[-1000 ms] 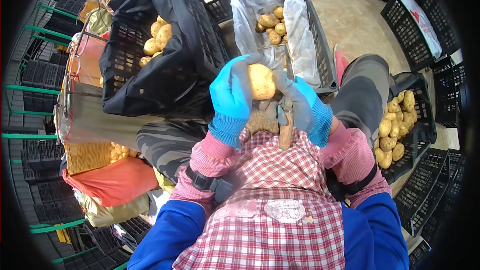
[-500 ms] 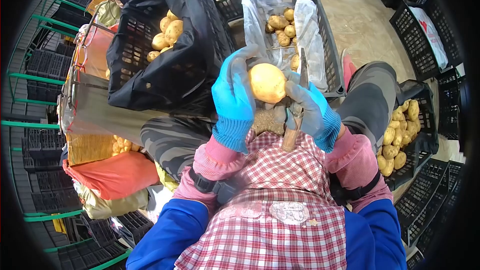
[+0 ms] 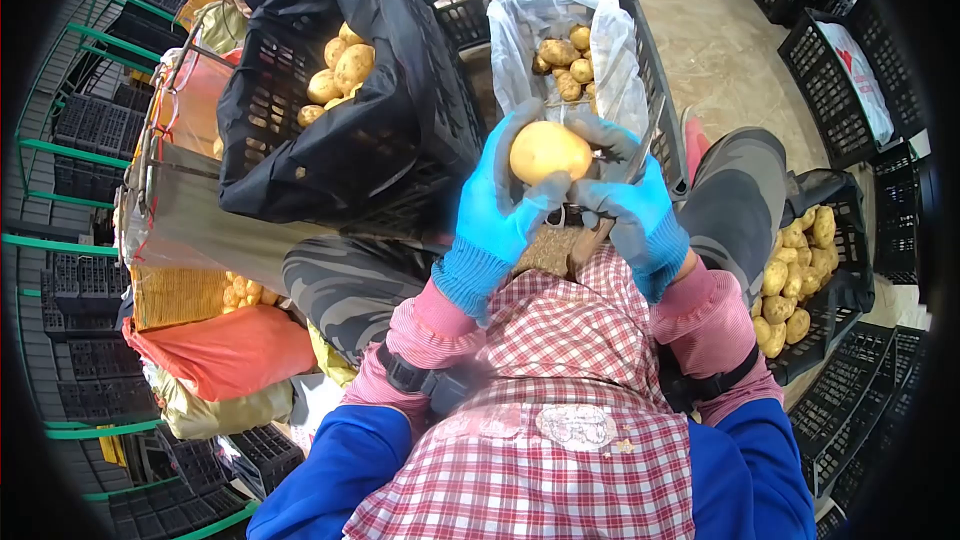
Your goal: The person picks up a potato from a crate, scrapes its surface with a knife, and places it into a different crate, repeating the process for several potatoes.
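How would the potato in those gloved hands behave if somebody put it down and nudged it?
The potato would probably roll, being rounded. It seems firm: no dent shows where the left hand holds it. It looks fairly smooth, so it might slip a little.

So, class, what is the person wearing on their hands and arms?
The left hand and right hand wear bright blue gloves with grey fingers and ribbed cuffs. Pink striped sleeves follow, banded by dark straps; blue sleeves show nearer the shoulders.

Tan floor [image 3: 680, 20] — white-lined crate [image 3: 645, 45] ahead, black crates [image 3: 815, 80] at right
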{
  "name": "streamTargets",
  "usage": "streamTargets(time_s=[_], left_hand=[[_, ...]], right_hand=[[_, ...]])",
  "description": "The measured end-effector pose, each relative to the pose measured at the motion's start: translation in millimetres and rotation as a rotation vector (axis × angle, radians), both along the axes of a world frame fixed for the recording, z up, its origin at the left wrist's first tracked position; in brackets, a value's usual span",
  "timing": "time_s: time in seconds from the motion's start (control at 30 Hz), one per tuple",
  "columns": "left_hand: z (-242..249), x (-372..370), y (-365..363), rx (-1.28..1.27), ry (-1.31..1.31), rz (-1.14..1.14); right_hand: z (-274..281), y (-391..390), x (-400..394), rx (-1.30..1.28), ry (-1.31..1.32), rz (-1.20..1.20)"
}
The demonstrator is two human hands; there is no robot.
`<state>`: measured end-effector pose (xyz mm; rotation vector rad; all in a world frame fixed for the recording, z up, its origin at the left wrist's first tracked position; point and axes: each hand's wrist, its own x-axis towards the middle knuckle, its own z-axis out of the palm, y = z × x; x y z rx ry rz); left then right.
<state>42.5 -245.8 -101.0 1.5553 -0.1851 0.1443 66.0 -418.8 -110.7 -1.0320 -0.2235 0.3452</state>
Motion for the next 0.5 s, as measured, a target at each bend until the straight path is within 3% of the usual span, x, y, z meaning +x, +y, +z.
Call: streamTargets(time_s=[0.17, 0.47, 0.5], left_hand=[[5.5, -2.7, -1.4, -0.189, 0.047, -0.035], [-16.9, 1.5, 18.1, 0.082, -0.204, 0.098], [-11.6, -1.0, 15.5, 0.002, -0.124, 0.078]], right_hand=[[1.7, 3.0, 0.3, 0.029, -0.003, -0.041], [0.6, 9.7, 4.1, -0.032, 0.07, 0.044], [-0.4, 11.9, 3.1, -0.062, 0.078, 0.047]])
